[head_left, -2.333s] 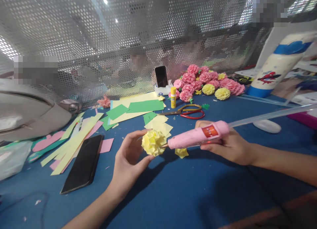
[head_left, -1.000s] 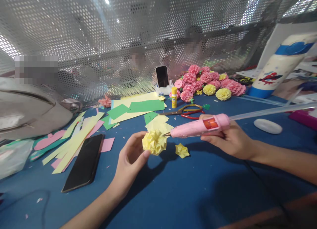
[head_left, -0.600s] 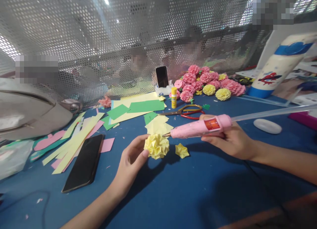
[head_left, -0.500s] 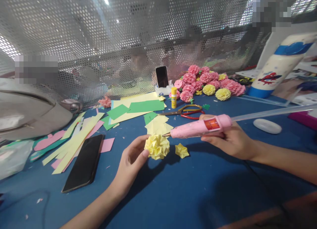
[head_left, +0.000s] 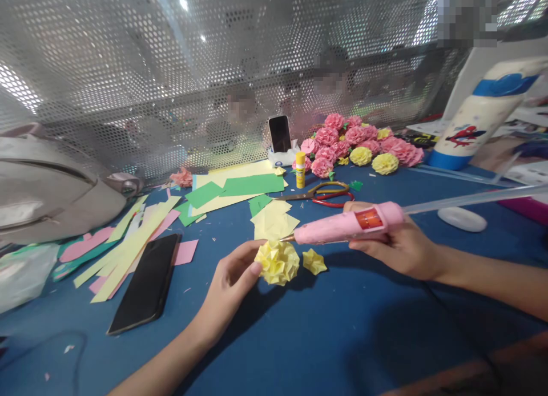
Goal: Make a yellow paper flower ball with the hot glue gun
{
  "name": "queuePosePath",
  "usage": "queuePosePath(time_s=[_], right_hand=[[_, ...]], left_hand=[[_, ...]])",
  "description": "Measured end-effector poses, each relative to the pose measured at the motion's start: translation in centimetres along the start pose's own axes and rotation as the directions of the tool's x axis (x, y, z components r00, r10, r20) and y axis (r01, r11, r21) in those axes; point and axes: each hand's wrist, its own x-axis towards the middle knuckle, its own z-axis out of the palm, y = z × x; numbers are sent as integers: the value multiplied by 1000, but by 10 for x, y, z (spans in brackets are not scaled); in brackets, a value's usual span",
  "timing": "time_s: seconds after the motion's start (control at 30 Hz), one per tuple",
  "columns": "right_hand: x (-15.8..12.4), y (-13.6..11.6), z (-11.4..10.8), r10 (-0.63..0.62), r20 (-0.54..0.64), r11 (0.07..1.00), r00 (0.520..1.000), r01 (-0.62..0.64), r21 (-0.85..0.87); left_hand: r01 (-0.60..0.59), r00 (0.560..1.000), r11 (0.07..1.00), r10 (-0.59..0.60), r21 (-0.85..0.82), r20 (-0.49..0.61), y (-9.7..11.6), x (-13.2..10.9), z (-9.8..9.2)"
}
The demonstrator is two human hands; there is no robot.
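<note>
My left hand [head_left: 226, 285] pinches a yellow folded-paper flower [head_left: 278, 262] just above the blue table [head_left: 325, 339]. My right hand [head_left: 396, 247] grips a pink glue gun [head_left: 349, 226] with a clear glue stick [head_left: 471, 197] out of its back. The gun's nozzle points left and sits at the top right of the flower. A small yellow folded piece [head_left: 314, 261] lies on the table just right of the flower, under the gun.
A black phone [head_left: 145, 282] lies left of my left hand beside paper strips [head_left: 128, 242]. Behind are yellow squares [head_left: 274, 220], green sheets [head_left: 252, 184], scissors [head_left: 325, 194], a glue stick tube [head_left: 300, 168], a standing phone [head_left: 279, 133], pink and yellow paper flowers [head_left: 359, 142], a white bottle [head_left: 479, 119] and a mesh screen [head_left: 214, 71].
My left hand has carried the flower a little right and down, closer to the loose yellow piece. The glue gun has stayed at the flower's upper right.
</note>
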Motion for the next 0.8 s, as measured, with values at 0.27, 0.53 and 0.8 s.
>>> queuePosePath(time_s=[0.27, 0.53, 0.8], right_hand=[[-1, -1, 0, 42, 36, 996, 998, -45, 81], [3, -5, -2, 22, 62, 992, 998, -29, 120], [3, -6, -3, 31, 74, 995, 997, -37, 89]], left_hand=[[-14, 1000, 1000, 14, -1, -1, 1, 1, 1], [-20, 1000, 1000, 20, 1, 17, 1, -1, 1], [-45, 999, 999, 45, -9, 3, -1, 0, 0]])
